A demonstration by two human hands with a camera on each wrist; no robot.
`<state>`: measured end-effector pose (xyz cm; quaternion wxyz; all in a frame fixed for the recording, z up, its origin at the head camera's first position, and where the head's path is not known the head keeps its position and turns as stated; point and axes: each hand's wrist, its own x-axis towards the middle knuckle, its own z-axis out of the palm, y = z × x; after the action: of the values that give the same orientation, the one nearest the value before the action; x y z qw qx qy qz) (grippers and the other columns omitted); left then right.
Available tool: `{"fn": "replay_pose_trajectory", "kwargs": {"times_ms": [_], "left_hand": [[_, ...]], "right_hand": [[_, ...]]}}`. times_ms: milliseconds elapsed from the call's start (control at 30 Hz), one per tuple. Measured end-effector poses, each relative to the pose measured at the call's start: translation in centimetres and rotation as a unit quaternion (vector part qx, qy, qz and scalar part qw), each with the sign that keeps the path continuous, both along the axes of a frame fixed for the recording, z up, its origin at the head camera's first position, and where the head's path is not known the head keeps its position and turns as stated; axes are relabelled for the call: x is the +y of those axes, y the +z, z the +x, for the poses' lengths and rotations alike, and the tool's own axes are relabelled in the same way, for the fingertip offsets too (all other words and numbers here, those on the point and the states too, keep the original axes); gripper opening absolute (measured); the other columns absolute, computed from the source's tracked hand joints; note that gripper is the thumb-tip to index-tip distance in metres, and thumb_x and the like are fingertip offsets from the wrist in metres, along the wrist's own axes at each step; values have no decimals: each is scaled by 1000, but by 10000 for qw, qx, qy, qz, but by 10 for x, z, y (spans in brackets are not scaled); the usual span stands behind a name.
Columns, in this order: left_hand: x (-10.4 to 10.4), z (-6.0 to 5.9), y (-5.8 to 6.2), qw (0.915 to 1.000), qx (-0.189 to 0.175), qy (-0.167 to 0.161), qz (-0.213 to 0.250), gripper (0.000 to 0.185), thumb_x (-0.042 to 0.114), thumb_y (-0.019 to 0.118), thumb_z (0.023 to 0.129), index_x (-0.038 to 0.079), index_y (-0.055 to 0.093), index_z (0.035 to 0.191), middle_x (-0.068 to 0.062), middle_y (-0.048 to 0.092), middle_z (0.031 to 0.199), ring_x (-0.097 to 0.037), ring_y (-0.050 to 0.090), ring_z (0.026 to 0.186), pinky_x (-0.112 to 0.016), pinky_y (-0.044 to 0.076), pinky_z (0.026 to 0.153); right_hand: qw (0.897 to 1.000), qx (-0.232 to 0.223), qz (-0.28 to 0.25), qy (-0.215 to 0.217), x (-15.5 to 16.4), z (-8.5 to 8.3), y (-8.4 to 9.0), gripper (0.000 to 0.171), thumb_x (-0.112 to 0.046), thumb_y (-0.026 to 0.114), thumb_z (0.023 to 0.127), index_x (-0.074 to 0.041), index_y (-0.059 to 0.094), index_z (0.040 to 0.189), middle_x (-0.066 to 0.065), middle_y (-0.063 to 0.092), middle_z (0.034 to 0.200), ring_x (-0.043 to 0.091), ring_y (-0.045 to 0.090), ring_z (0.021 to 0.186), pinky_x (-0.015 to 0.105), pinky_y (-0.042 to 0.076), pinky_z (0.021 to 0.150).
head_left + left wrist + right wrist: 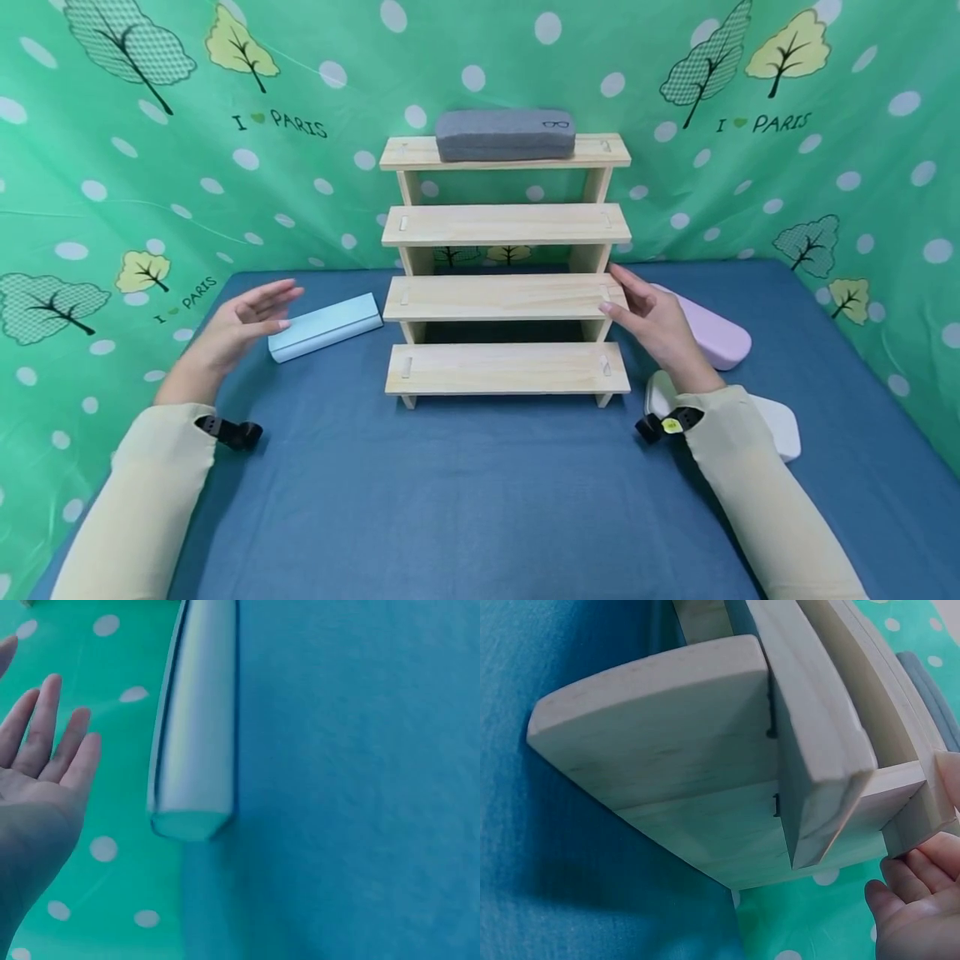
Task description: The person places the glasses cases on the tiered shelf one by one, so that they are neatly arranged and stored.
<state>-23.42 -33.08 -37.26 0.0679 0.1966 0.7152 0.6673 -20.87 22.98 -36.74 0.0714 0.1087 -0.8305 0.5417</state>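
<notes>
Right hand (660, 325): gripping the wooden shelf (506, 297) at the right end of its second step from the bottom, with thumb on top and other fingers curled about the end. Left hand (236, 327): raised beside the light blue case (326, 327), with fingers extended and relaxed, holding nothing; apart from the case in the left wrist view.

Wooden shelf: four steps, standing upright on the blue cloth (450, 500), between both hands. Light blue case: lying at an angle on the cloth, just left of the shelf. On the top step: grey case (506, 137), lengthwise, with a glasses mark on the front.

Right of the shelf: purple case (708, 329), partly hidden by the right hand; nearer the camera, white case (776, 421), partly hidden by the right wrist and forearm.

On both arms: cream sleeves (142, 483). Behind: green curtain (540, 83) with pale dots, printed trees and "I PARIS" lettering.
</notes>
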Motion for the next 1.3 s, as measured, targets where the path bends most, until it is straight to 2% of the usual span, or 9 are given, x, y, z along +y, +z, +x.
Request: {"fn": "replay_pose_trajectory", "kwargs": {"times_ms": [100, 233, 467, 533, 633, 733, 900, 1133, 1300], "left_hand": [[-4, -1, -7, 9995, -215, 197, 96, 54, -13, 53, 88, 8, 47, 138, 6, 60, 126, -1, 53, 114, -12, 42, 91], [-6, 0, -13, 9965, -511, 643, -117, 51, -8, 57, 89, 14, 52, 134, 10, 62, 121, 0, 55, 110, -11, 39, 89], [-9, 1, -19, 9886, -778, 1271, -230, 50, -1, 63, 88, 8, 50, 135, 14, 64, 116, 1, 54, 110, -11, 39, 88], [-11, 1, -20, 9871, -817, 1357, -225, 51, 1, 64, 88, 6, 49, 136, 15, 64, 115, -1, 52, 112, -11, 37, 91], [-13, 1, -22, 9835, -982, 1449, -468, 54, 5, 65, 88, 8, 46, 138, 17, 59, 120, -5, 43, 123, -15, 29, 103], [-15, 0, -23, 9771, -1305, 1484, -786, 59, 9, 66, 88, 10, 42, 142, 10, 48, 137, -13, 30, 136, -25, 14, 115], [-16, -2, -25, 9702, -1670, 1437, -1007, 67, 9, 66, 88, 12, 33, 147, -3, 23, 156, -21, 14, 144, -35, 2, 117], [-13, -6, -26, 9636, -1634, 1216, -1734, 77, 16, 68, 87, 8, 24, 150, -9, 17, 157, -26, 9, 144, -39, 10, 117], [-13, -9, -29, 9629, -1350, 982, -2118, 77, 18, 69, 86, 7, 26, 149, -11, 24, 154, -27, 15, 140, -28, 24, 108]], "right_hand": [[10000, 8, -20, 2, 0, 0, -1, 60, -19, 65, 90, -7, 38, 143, 12, 35, 149, 27, 37, 134, 22, 37, 102], [10000, 22, -24, 10, -1, 0, -2, 60, -18, 65, 90, -6, 39, 143, 13, 35, 149, 27, 36, 134, 21, 37, 102], [9999, 113, -66, 78, -1, -1, -1, 60, -17, 65, 90, -6, 38, 143, 13, 35, 149, 27, 36, 134, 20, 36, 102], [9999, 98, -77, 85, -1, -1, 0, 60, -17, 65, 90, -7, 38, 143, 12, 34, 149, 27, 36, 135, 21, 36, 102], [9999, 67, -52, 71, -2, -1, 1, 61, -18, 65, 90, -8, 38, 143, 11, 34, 149, 26, 36, 135, 25, 36, 104], [10000, 41, -6, 38, -2, -1, 2, 61, -19, 65, 90, -8, 38, 143, 11, 34, 149, 26, 36, 135, 29, 35, 105], [10000, 14, 40, 0, -2, -1, 1, 61, -20, 65, 90, -8, 38, 144, 10, 34, 149, 25, 36, 134, 32, 35, 105], [10000, -8, -37, -17, 0, -1, 0, 61, -19, 65, 90, -8, 39, 143, 10, 35, 149, 25, 37, 134, 26, 36, 104], [10000, -7, -92, 12, 1, -1, -1, 60, -19, 65, 90, -7, 38, 143, 11, 34, 150, 25, 36, 135, 20, 36, 102]]}}
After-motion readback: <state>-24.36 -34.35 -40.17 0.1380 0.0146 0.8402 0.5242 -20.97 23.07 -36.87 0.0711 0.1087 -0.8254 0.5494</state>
